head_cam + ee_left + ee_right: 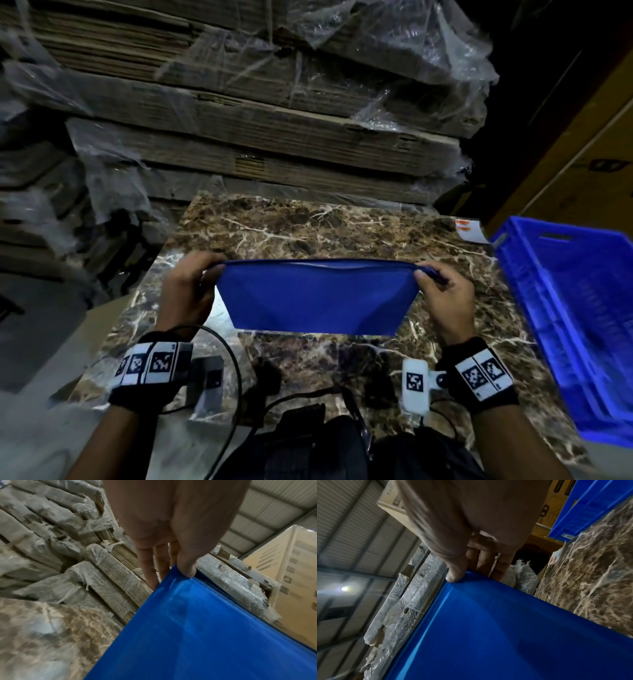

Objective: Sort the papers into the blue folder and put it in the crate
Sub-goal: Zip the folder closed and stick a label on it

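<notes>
The blue folder (317, 296) hangs upright above the marble table (308, 226), held by its two top corners. My left hand (191, 284) pinches the left top corner, thumb on the near face (187, 569) and fingers behind. My right hand (442, 291) pinches the right top corner the same way, thumb in front (455, 574). The folder (197, 628) fills the lower part of both wrist views (496, 635). No papers show; the folder's inside is hidden. The blue crate (575, 325) stands at the table's right edge, right of my right hand, and shows at the top right of the right wrist view (587, 511).
Stacks of flattened cardboard wrapped in plastic film (257, 120) rise just behind the table. A white slip with orange marks (471, 231) lies at the back right by the crate. A large tan carton (582, 137) stands beyond the crate. Cables and a small white device (414, 383) lie near the front edge.
</notes>
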### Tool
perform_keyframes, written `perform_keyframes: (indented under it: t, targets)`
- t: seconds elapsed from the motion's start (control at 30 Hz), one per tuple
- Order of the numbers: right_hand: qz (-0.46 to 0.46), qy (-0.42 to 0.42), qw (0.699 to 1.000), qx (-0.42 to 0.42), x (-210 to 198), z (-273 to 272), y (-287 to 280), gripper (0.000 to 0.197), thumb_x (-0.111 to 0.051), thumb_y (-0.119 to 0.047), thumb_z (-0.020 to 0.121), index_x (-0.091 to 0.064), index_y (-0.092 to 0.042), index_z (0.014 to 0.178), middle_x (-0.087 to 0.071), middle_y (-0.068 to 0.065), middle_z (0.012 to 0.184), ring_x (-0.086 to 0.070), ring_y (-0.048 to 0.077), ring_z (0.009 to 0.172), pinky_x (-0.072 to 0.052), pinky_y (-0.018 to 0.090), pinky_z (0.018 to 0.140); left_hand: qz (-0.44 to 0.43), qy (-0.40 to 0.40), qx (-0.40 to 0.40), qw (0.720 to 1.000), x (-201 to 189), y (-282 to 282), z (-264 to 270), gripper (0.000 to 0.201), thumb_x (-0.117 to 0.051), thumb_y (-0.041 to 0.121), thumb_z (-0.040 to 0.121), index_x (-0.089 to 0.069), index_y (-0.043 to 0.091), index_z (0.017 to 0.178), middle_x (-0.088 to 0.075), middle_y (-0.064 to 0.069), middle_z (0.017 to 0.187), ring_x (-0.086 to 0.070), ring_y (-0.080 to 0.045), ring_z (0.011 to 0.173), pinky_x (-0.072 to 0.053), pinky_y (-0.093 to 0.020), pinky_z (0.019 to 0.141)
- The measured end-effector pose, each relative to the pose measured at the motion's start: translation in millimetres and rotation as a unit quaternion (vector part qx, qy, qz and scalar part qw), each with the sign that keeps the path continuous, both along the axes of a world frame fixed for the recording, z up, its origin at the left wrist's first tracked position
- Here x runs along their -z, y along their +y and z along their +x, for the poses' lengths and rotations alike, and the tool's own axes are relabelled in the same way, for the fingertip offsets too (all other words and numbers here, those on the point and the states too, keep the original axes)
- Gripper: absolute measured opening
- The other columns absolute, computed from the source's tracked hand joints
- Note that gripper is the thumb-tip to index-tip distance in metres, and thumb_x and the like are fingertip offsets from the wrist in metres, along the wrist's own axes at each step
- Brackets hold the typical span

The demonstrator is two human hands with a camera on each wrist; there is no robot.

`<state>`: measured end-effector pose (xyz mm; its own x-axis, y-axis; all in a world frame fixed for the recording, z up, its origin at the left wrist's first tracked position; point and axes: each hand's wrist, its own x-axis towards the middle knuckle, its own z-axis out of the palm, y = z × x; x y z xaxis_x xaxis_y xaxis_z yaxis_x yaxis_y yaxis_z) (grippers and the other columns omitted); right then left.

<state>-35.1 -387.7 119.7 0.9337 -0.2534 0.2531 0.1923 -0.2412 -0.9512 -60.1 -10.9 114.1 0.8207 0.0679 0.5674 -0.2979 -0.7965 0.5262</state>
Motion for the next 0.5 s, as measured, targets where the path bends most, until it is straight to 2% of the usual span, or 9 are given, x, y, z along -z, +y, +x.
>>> perform_keyframes:
  t: [0.07,0.13,0.2,0.3,0.4,0.5]
  targets:
    - [0.007,-0.015,1.0,0.007,-7,1,-2,0.033,-0.062,0.006,0.086,-0.063,-0.027,0.081,-0.068,-0.022,0.071,-0.061,-0.008,0.069,-0.045,0.005,0.064,0.006,-0.019,-0.019,1.0,-8,-4,0,0.025,-0.049,0.017,0.087,-0.065,0.0,0.088,-0.063,-0.017,0.084,-0.052,-0.023,0.08,-0.038,-0.034,0.069]
    - [0.001,-0.026,1.0,0.01,-10,-1,-5,0.033,-0.063,0.007,0.084,-0.064,-0.027,0.085,-0.069,-0.014,0.081,-0.062,-0.007,0.075,-0.047,0.007,0.069,0.034,-0.033,-0.021,0.999,-13,-7,-2,0.022,-0.049,0.015,0.087,-0.065,-0.001,0.088,-0.062,-0.017,0.083,-0.05,-0.022,0.079,-0.037,-0.034,0.067]
    - [-0.03,-0.015,0.999,-0.005,-7,0,-4,0.032,-0.063,0.009,0.083,-0.065,-0.021,0.089,-0.067,-0.003,0.091,-0.062,-0.009,0.079,-0.046,0.006,0.073,0.076,-0.001,-0.021,0.997,-10,-6,-1,0.03,-0.042,0.022,0.087,-0.065,0.002,0.088,-0.06,-0.016,0.081,-0.051,-0.027,0.077,-0.034,-0.035,0.065]
    - [-0.07,0.018,0.997,-0.014,0,4,-2,0.025,-0.066,0.008,0.082,-0.065,-0.016,0.09,-0.065,0.007,0.09,-0.061,-0.007,0.077,-0.046,0.007,0.072,0.132,0.066,-0.041,0.988,-6,-4,2,0.037,-0.037,0.031,0.085,-0.065,0.007,0.09,-0.061,-0.014,0.082,-0.056,-0.034,0.076,-0.04,-0.038,0.064]
    - [-0.109,0.026,0.993,-0.025,-4,8,0,0.015,-0.071,-0.004,0.082,-0.068,-0.015,0.092,-0.068,0.006,0.092,-0.063,0.009,0.082,-0.05,0.019,0.075,0.23,0.081,-0.036,0.969,-14,-9,5,0.033,-0.043,0.038,0.084,-0.065,0.014,0.089,-0.06,-0.008,0.084,-0.055,-0.031,0.08,-0.043,-0.04,0.068]
    - [-0.205,0.016,0.978,-0.029,-10,14,0,0.011,-0.073,-0.015,0.082,-0.073,-0.017,0.093,-0.068,-0.003,0.092,-0.062,0.019,0.094,-0.049,0.036,0.086,0.285,0.076,0.002,0.955,-21,-31,11,0.027,-0.05,0.038,0.085,-0.065,0.016,0.092,-0.059,-0.004,0.082,-0.056,-0.028,0.081,-0.044,-0.038,0.072]
